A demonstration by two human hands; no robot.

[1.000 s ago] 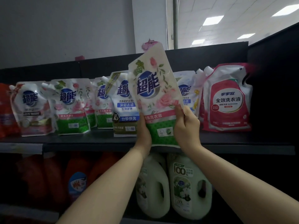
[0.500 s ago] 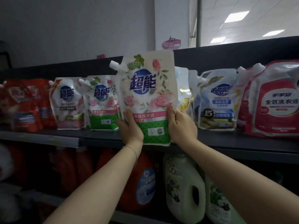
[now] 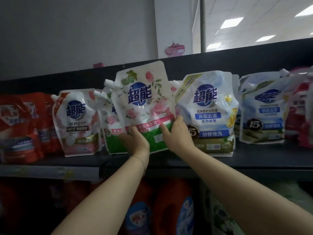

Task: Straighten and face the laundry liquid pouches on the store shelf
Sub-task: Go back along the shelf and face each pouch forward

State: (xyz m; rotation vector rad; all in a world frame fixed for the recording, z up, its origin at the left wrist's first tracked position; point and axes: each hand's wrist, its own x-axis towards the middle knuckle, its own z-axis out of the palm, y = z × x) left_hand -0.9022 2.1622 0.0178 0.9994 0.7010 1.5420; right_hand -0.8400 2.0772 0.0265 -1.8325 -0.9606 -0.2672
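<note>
Both hands are on the white rose-print laundry pouch w/ green base (image 3: 144,106), left hand (image 3: 135,141) and right hand (image 3: 176,134) each w/ a closed grip on a bottom corner. It's tilted, held just above the black shelf (image 3: 254,160) in front of the row. Prob heavy and sloshy, film looks slick, so hold low, not by the spout.
</note>
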